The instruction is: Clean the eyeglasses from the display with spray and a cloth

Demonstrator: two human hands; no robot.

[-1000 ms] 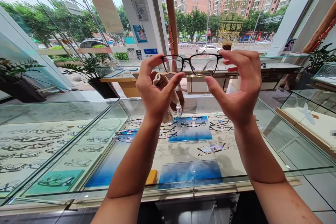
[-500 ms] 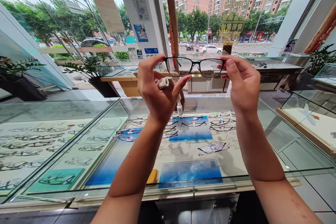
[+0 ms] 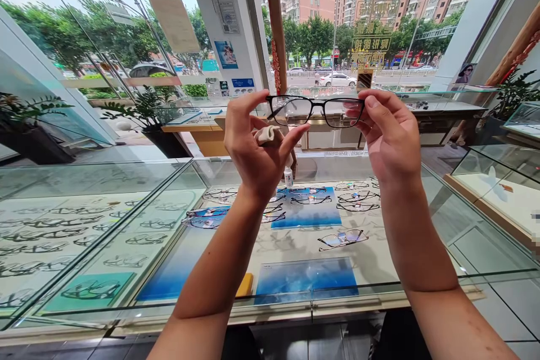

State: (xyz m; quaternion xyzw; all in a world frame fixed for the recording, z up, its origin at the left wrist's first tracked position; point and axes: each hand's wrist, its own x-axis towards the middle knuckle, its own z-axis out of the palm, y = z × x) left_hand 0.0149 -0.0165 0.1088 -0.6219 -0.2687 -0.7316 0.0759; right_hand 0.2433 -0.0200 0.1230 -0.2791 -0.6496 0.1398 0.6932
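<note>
Black-framed glasses (image 3: 317, 103) are held up above the glass display counter, both lenses toward me. My left hand (image 3: 255, 143) is at their left end, its index finger against the frame corner and its thumb below the left lens. A folded light cloth (image 3: 268, 135) is tucked in the same hand's curled fingers. My right hand (image 3: 392, 135) pinches the right end of the frame between thumb and index finger, the other fingers curled behind.
Below lies the glass counter (image 3: 312, 295) with rows of eyeglasses, blue mats (image 3: 307, 278) and a yellow block (image 3: 245, 285). A small white bottle (image 3: 288, 176) stands beyond my left wrist. Potted plants and more showcases stand farther back.
The glasses have tilted and dropped slightly, and a temple now shows through the left lens. Both hands have shifted a little with them.
</note>
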